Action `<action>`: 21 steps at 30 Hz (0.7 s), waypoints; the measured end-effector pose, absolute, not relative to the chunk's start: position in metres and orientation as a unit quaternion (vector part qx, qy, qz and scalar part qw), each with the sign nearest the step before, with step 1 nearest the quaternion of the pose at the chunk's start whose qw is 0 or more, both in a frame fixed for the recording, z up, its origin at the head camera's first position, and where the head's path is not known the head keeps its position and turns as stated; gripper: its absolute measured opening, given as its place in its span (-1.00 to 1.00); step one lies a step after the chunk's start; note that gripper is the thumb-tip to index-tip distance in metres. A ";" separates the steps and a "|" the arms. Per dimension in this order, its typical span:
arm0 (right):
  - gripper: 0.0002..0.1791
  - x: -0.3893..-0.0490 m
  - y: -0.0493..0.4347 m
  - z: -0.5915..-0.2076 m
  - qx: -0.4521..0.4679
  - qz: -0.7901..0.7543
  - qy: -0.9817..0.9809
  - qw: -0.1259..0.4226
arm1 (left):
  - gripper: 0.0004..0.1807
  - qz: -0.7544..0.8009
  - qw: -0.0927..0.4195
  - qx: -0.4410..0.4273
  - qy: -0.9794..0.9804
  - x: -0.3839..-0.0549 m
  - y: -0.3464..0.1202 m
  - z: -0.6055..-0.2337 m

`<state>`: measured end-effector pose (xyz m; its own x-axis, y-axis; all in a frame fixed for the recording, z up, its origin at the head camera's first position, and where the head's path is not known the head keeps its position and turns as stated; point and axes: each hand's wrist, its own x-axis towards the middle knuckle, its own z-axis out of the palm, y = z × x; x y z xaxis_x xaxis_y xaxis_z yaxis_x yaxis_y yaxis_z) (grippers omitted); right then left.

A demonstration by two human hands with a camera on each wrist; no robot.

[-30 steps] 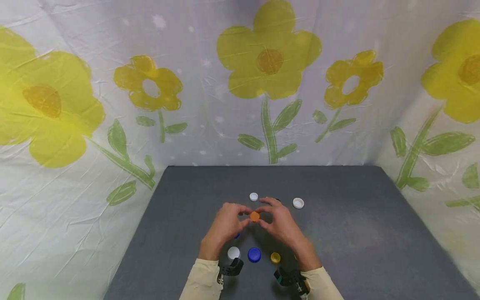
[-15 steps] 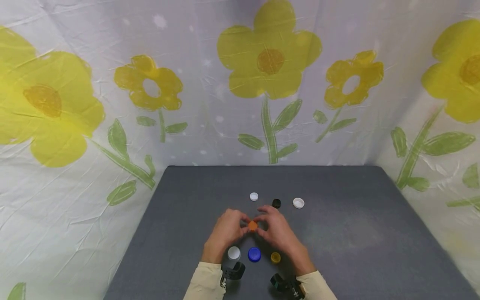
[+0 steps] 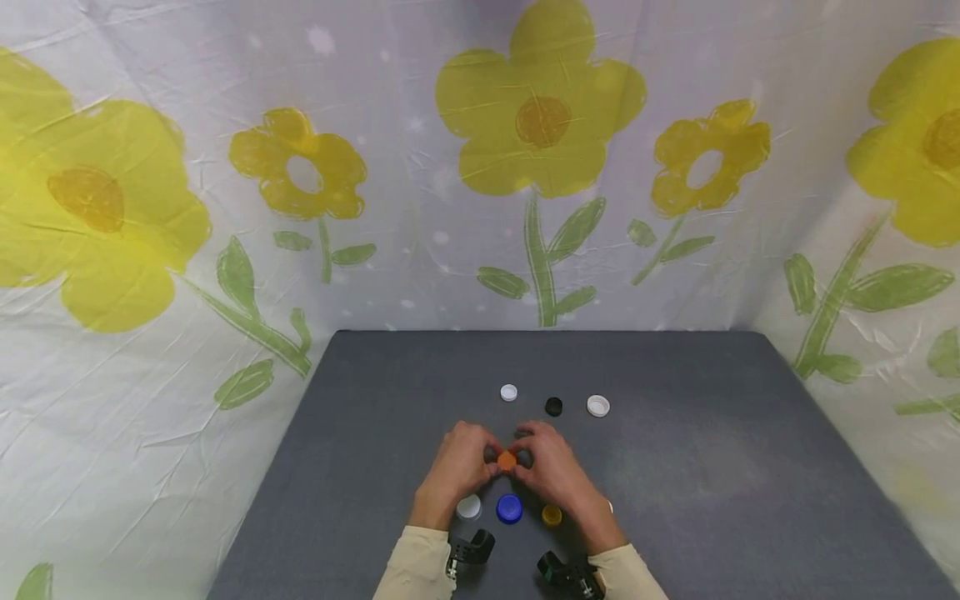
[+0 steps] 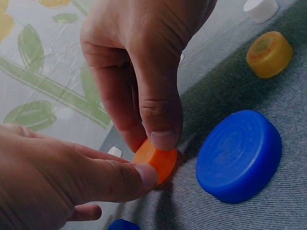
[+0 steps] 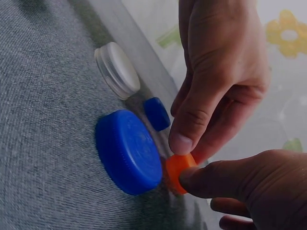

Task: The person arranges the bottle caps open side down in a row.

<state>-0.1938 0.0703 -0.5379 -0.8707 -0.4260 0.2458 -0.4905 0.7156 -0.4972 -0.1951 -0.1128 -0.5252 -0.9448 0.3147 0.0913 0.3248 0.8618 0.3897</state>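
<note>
Between my hands is a small orange bottle cap [image 3: 507, 461], pinched from both sides close to the table. My left hand [image 3: 461, 460] holds one side with thumb and fingertips. From the other side, the thumb and a finger of my right hand [image 3: 549, 463] grip it. In the left wrist view the orange cap [image 4: 158, 163] sits tilted between the two thumbs. Whether it touches the table is hard to tell. A large blue cap [image 3: 509, 508] lies just in front of the hands, and a small blue cap [image 5: 157, 114] is near my left hand.
On the dark table [image 3: 705, 467], a grey-white cap [image 3: 468, 507] and a yellow cap [image 3: 552, 516] flank the large blue one. Farther back lie a small white cap [image 3: 508, 392], a black cap [image 3: 553, 407] and a larger white cap [image 3: 597, 406]. A flowered cloth [image 3: 420, 250] hangs behind.
Both hands have come down and nearer the body with the orange cap, which was turned and tilted midway. The black cap, partly covered before, now shows fully.
</note>
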 end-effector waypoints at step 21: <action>-0.69 -0.212 0.079 -0.515 0.207 0.269 -0.937 0.084 | -0.66 -0.221 0.014 -0.138 -0.965 -0.213 -0.123 -0.503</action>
<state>-0.2116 0.0786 -0.5154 -0.9002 -0.3429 0.2683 -0.4330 0.7701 -0.4686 -0.2127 -0.1226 -0.5032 -0.9615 0.2607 0.0872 0.2727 0.8643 0.4227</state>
